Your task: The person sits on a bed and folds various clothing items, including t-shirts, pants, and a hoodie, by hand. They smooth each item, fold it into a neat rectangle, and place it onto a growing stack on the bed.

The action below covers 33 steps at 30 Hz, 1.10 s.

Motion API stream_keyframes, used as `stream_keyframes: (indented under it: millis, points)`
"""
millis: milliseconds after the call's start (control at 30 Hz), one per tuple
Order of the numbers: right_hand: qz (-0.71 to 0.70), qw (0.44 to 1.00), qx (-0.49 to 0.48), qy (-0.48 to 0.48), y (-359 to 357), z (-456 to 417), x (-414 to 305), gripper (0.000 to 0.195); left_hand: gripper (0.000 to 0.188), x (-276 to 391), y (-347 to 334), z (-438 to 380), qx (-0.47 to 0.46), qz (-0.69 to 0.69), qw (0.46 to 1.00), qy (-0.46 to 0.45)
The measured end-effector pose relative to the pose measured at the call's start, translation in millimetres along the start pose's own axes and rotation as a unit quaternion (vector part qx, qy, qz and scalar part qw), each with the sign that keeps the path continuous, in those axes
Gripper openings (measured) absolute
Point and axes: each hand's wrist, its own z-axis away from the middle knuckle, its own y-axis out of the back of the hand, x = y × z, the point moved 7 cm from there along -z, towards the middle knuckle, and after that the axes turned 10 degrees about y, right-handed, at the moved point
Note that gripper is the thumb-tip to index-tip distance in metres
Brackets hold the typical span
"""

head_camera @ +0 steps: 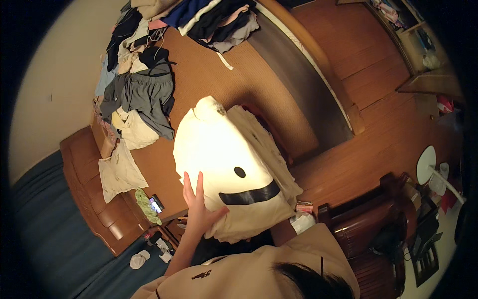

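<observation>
A pile of cream and white folded clothes [285, 160] is in front of my body, its top brightly lit. The uppermost piece is a white garment [250, 216] with a black oval and a curved black band printed on it. My left hand [201, 205] lies against the near left side of this garment, thumb and fingers spread apart. From the right, my right forearm [283, 231] reaches in under the pile. The pile hides my right hand.
A bed [209, 71] with a woven tan mat lies ahead. Dark folded clothes [224, 26] are stacked at its far end. Loose clothes, including grey shorts [151, 93], cover its left side. A lit phone [156, 203] lies near the leather headboard [101, 190]. A wooden chair [366, 231] stands right.
</observation>
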Motion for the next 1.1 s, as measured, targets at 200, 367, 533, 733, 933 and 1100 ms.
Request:
stream_keyframes:
  millis: [200,367,533,733,933,1100]
  points:
    - [-0.026,0.999,-0.032,0.005,-38,-13,9,0.042,0.118,11,-7,-5,-0.014,-0.014,1.000,0.004]
    - [-0.044,0.997,-0.055,0.009,-68,-26,10,0.043,0.118,30,0,-16,0.023,-0.033,0.998,-0.042]
    - [-0.048,0.996,-0.079,0.013,-110,-45,-1,0.045,0.111,54,18,-60,0.061,-0.011,0.995,-0.082]
    - [-0.061,0.990,-0.121,0.030,-192,-78,-26,0.047,0.103,92,46,-123,0.096,-0.011,0.985,-0.143]
    - [-0.060,0.983,-0.157,0.072,-292,-130,-90,0.049,0.098,151,63,-182,0.111,-0.031,0.972,-0.202]
    - [-0.022,0.984,-0.161,0.075,-328,-141,-107,0.051,0.099,187,68,-209,0.134,-0.024,0.969,-0.205]
